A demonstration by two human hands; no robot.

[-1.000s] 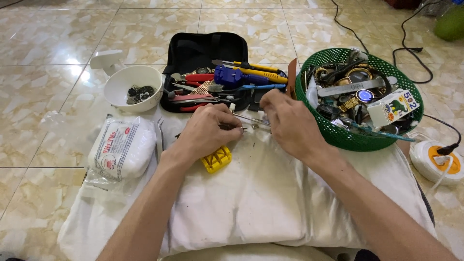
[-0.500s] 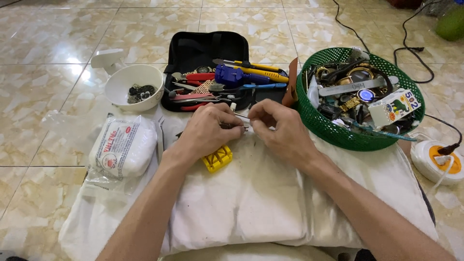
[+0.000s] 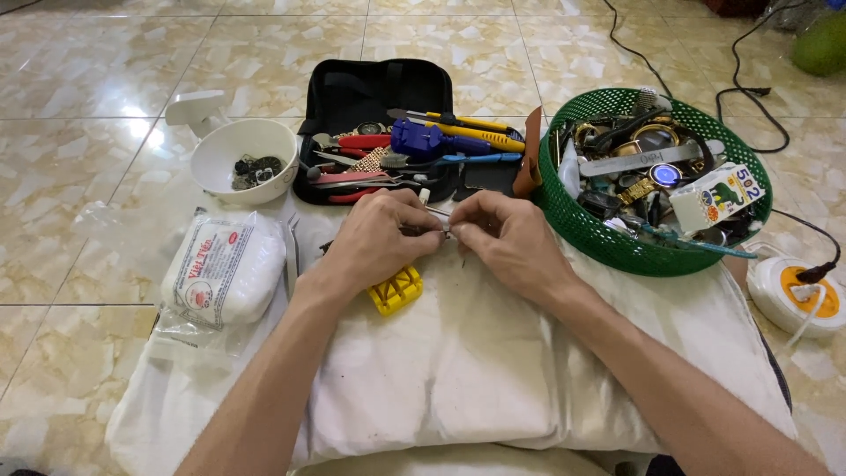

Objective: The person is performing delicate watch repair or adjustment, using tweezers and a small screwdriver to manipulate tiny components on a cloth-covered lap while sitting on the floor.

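My left hand [image 3: 381, 236] and my right hand [image 3: 499, 234] meet fingertip to fingertip over a white cloth [image 3: 476, 361]. Together they pinch a small thin metal piece [image 3: 445, 227], and a slim metal tool pokes out above the fingers; what exactly each hand grips is too small to tell. A yellow plastic block [image 3: 396, 290] lies on the cloth just under my left wrist. Behind the hands an open black tool case [image 3: 379, 97] holds screwdrivers, pliers and a blue tool.
A green mesh basket [image 3: 617, 242] full of watches and parts stands at the right. A white bowl [image 3: 240, 150] with small dark parts sits at the left, a white plastic packet [image 3: 222, 271] in front of it. A white round power socket [image 3: 797, 291] with cables lies on the tiled floor.
My right hand has moved left from near the basket to meet my left hand. Both hands now close on the small piece between them.
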